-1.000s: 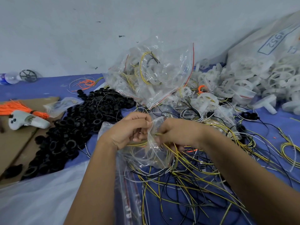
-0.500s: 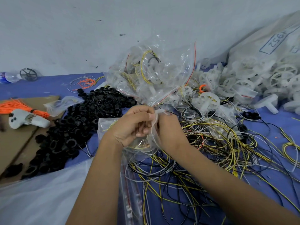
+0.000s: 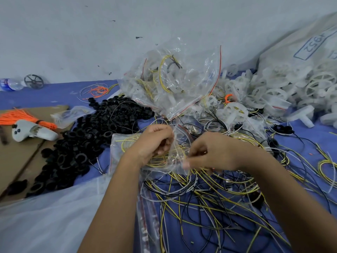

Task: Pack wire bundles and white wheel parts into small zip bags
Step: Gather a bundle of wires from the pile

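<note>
Left hand (image 3: 155,141) grips the mouth of a small zip bag (image 3: 171,152), fingers curled round the clear film near its red seal strip. Right hand (image 3: 211,152) pinches the opposite side of the same bag, fingers curled; whether it also holds a wire I cannot tell. A coil of yellow wire (image 3: 158,160) shows through the film, so the bundle sits inside the bag, held just above the surface at near centre.

Risks, as judged:
- Wire ends could spring out of the mouth and catch in the seal, leaving it part open.
- The loose wire tangle (image 3: 209,194) lies directly under the bag; a stray strand could get dragged in or snag the film.
- Thin film could be pierced by a stiff wire end if pressed hard.

Surface: blue cloth (image 3: 54,94) on the work surface. Black rings (image 3: 82,141) heaped at left; white wheel parts (image 3: 273,92) heaped far right; filled bags (image 3: 175,81) piled at far centre. Cardboard (image 3: 16,157) and orange ties (image 3: 20,116) at left edge. Plain grey wall (image 3: 127,24) behind.
</note>
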`<state>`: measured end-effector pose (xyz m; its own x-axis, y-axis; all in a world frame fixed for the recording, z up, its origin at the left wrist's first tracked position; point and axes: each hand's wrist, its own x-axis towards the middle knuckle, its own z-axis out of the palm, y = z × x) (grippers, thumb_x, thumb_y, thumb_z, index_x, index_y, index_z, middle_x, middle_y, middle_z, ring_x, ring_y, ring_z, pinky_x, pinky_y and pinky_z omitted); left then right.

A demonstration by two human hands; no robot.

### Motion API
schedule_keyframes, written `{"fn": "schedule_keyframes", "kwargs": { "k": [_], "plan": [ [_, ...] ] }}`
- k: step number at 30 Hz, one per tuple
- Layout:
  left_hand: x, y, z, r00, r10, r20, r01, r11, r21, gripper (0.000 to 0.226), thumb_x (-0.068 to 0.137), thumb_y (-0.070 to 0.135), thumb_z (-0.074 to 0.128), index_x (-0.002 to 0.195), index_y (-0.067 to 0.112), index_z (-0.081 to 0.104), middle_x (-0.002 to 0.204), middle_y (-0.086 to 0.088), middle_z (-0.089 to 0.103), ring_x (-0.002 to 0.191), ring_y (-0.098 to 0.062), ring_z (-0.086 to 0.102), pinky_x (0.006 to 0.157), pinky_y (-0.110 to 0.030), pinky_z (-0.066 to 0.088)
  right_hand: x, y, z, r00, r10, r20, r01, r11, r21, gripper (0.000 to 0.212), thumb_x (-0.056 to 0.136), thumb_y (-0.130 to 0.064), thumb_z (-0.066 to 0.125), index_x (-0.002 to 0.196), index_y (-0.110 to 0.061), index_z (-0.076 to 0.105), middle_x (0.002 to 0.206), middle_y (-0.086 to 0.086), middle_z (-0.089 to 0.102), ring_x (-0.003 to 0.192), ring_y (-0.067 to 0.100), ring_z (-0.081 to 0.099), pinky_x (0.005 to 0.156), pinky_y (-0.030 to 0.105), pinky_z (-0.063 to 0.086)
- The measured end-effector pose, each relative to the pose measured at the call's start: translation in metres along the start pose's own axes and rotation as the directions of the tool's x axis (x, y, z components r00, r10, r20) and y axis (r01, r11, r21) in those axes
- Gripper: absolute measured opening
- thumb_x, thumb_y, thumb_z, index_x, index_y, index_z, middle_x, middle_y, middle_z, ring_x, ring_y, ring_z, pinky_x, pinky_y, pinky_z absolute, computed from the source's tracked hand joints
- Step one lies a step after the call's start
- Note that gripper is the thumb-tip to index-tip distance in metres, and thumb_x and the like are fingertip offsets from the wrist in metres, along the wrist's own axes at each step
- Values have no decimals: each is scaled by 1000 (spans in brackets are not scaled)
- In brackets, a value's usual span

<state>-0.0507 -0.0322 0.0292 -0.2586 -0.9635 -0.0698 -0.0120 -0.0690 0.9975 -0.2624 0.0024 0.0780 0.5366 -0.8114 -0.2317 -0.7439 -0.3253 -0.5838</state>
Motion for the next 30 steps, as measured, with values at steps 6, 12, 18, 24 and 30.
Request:
{"fn": "schedule_keyframes", "kwargs": {
  "k": [6, 12, 18, 24, 30],
  "plan": [
    [-4, 2, -1, 1000, 1, 5, -1, 999, -40, 36, 93, 1, 54, 61, 17, 53, 59, -2, 46, 44, -12, 42, 36, -16, 23, 12, 10, 10, 1000, -25, 3, 23, 958, 287, 20, 93, -18, 72, 89, 2, 69, 71, 11, 73, 57, 20, 64, 46, 24, 49],
    [-6, 4, -2, 999, -15, 35, 18, 997, -76, 19, 77, 14, 60, 59, 20, 56, 59, 0, 47, 44, -12, 43, 38, -15, 22, 17, 19, 6, 949, 170, -266, 15, 818, 575, 17, 97, -11, 66, 87, 3, 72, 63, 10, 68, 48, 10, 57, 44, 19, 45],
    [-7, 6, -2, 1000, 28, 3, -27, 994, -107, 23, 79, 12, 59, 58, 21, 56, 57, 1, 45, 42, -11, 41, 37, -14, 24, 34, 5, 17, 877, 345, -334, 222, 325, 919, 15, 94, -3, 68, 106, -2, 59, 68, 12, 71, 51, 12, 61, 45, 18, 48],
    [-9, 21, -2, 987, 160, -7, -160, 982, -105, 30, 88, 4, 56, 59, 15, 57, 59, -1, 43, 43, -12, 39, 39, -18, 21, 53, -2, 50, 808, -57, -586, 24, 998, -64, 16, 90, -6, 65, 78, -16, 60, 69, 4, 66, 65, 24, 65, 58, 29, 49],
    [-10, 36, 1, 977, 209, 39, -208, 978, -35, 25, 90, 2, 58, 65, 7, 56, 59, -6, 44, 43, -13, 40, 37, -18, 23, 61, -22, 43, 923, -216, -319, 133, 955, -264, 11, 97, -3, 54, 91, -11, 59, 83, 3, 60, 68, 11, 45, 69, 21, 38]
  ]
}}
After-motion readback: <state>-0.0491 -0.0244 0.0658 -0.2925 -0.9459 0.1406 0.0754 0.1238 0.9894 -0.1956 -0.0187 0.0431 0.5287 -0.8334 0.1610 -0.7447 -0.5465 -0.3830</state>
